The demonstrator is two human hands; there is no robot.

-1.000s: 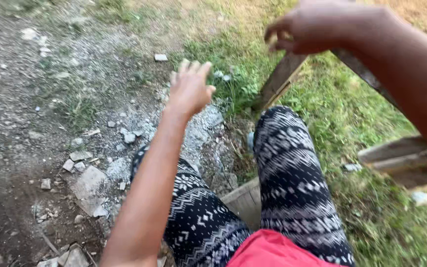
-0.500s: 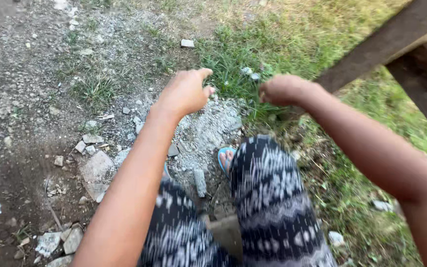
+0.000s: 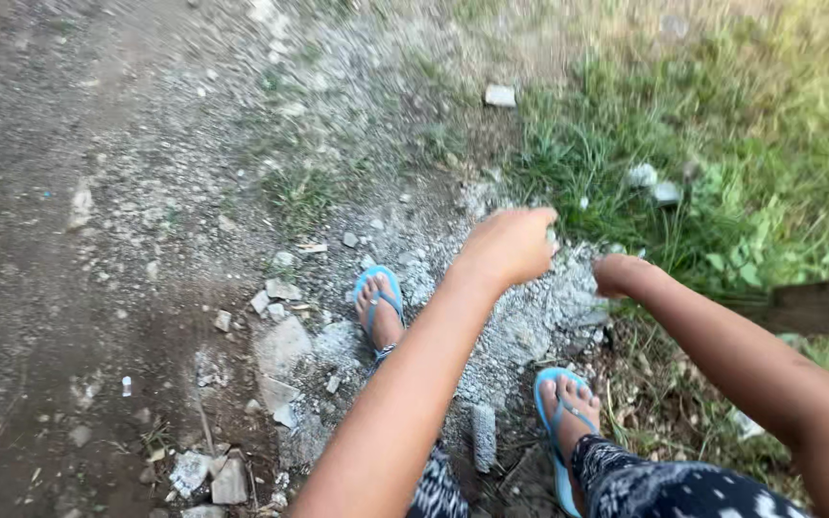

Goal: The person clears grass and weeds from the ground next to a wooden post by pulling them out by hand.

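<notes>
Gravel (image 3: 520, 317) is lying in a pale heap just under both hands, beside the grass (image 3: 683, 182). The left hand (image 3: 510, 245) is hanging loosely curled and the right hand (image 3: 621, 275) is fisted, neither visibly holding anything, above two feet in blue sandals (image 3: 381, 305).

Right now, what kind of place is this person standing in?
Outdoors, probably the edge of a dirt path or yard. The ground is bare dirt with a patch of crushed gravel and broken stones, and grass grows alongside. The person wears blue sandals.
</notes>
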